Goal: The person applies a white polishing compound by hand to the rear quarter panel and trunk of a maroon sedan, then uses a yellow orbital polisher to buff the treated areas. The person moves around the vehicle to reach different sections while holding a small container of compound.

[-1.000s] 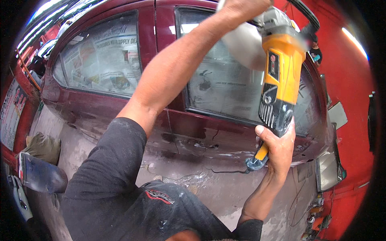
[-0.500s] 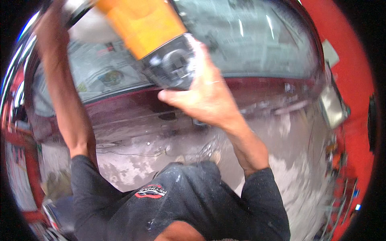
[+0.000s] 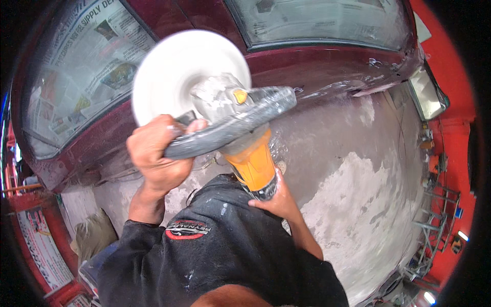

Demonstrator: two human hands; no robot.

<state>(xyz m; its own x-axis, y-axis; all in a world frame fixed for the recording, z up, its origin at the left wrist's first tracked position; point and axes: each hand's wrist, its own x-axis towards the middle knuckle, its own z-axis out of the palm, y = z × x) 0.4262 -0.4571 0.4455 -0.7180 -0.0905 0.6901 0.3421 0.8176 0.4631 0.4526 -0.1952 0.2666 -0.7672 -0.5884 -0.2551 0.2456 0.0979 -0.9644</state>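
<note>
A yellow rotary polisher (image 3: 254, 162) is held across the front of my body, with its round white pad (image 3: 169, 64) at the far end. My left hand (image 3: 159, 153) is closed around the left end of its black bow-shaped handle (image 3: 235, 120). Low on the yellow body, by the black rear end, my right hand (image 3: 280, 198) has its grip, fingers partly hidden. The pad looks smeared as if spinning. It overlaps the dark red car panel (image 3: 179, 18) in view; whether it touches cannot be told.
Newspaper (image 3: 94, 71) covers the car's left window, and another window (image 3: 327, 23) lies to the right. A work lamp (image 3: 425, 94) stands at the right by a red wall (image 3: 452, 102). Metal stands (image 3: 437, 220) sit below it. The floor (image 3: 358, 204) is patched with white.
The polisher has come down and nearer to my body, so its pad and handle now show fully. Both hands moved down with it, still gripping. The view has shifted across the car.
</note>
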